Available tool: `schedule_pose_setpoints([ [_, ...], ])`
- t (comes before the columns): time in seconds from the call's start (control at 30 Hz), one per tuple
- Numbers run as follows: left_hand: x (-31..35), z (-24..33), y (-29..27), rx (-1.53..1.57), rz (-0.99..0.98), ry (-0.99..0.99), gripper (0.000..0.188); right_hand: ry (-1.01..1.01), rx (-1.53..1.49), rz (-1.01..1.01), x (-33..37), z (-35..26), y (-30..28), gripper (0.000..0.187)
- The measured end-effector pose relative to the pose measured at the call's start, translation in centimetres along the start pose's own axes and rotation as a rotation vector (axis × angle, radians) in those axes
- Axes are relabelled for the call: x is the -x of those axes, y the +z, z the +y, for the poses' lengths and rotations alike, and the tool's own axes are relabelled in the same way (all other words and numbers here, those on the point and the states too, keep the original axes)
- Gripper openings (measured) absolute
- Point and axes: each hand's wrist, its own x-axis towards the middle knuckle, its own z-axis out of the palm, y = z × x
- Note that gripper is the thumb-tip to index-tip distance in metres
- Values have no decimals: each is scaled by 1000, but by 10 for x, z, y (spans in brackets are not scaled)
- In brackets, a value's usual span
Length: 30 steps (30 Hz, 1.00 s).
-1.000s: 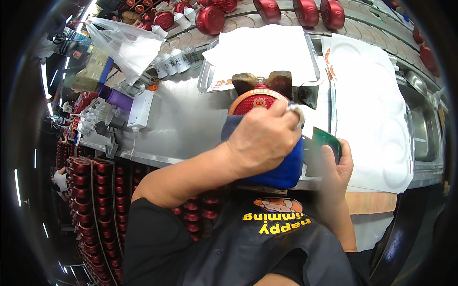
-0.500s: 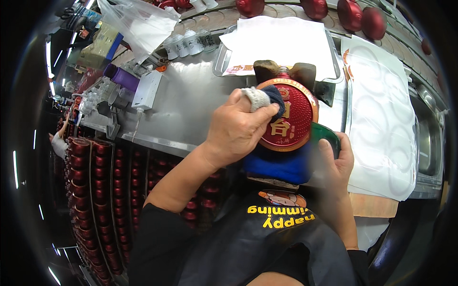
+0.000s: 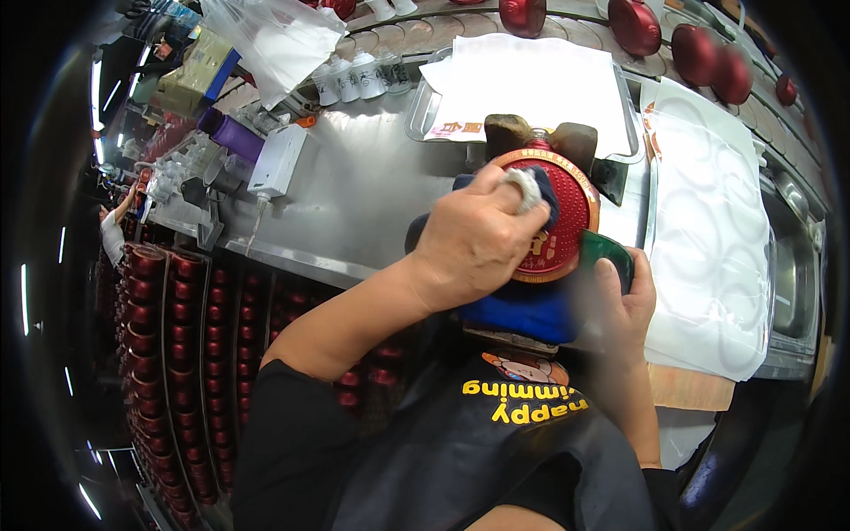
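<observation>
A round, flat red bottle [image 3: 577, 202] with a gold rim and raised gold characters lies face up in a holder with two dark worn prongs [image 3: 507, 138]. My left hand [image 3: 469, 239] is closed on a bunched grey and navy cloth [image 3: 529, 189], pressed onto the middle of the bottle's face. The hand and cloth cover much of the gold lettering. At the bottle's lower right, my right hand [image 3: 636, 305] pinches a flat green scraper [image 3: 607, 255] by its edge, thumb on top. Below the bottle is a blue pad [image 3: 513, 316].
Behind the holder, white paper [image 3: 540, 75] covers a tray. Another paper sheet with round marks [image 3: 708, 230] lies to the right. Red bottles [image 3: 635, 28] stand on a conveyor at the back. Small white bottles [image 3: 366, 75] and a white box [image 3: 279, 161] are left.
My left hand has moved the cloth slightly right across the bottle's face, uncovering its upper left less and hiding more lettering. My right hand and the scraper stay nearly in place.
</observation>
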Motion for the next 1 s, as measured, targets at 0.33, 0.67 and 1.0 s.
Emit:
schedule_pose_setpoints([
  [0.33, 14, 8, -7, 50, -29, -2, 28, -1, -28, -26, 0, 1, -1, 24],
  [0.67, 26, 21, 3, 8, -64, 186, 32, -52, -25, 6, 0, -6, 0, 26],
  [1.0, 35, 26, -1, 11, -54, 167, 28, -65, -21, 17, 0, -6, 2, 26],
])
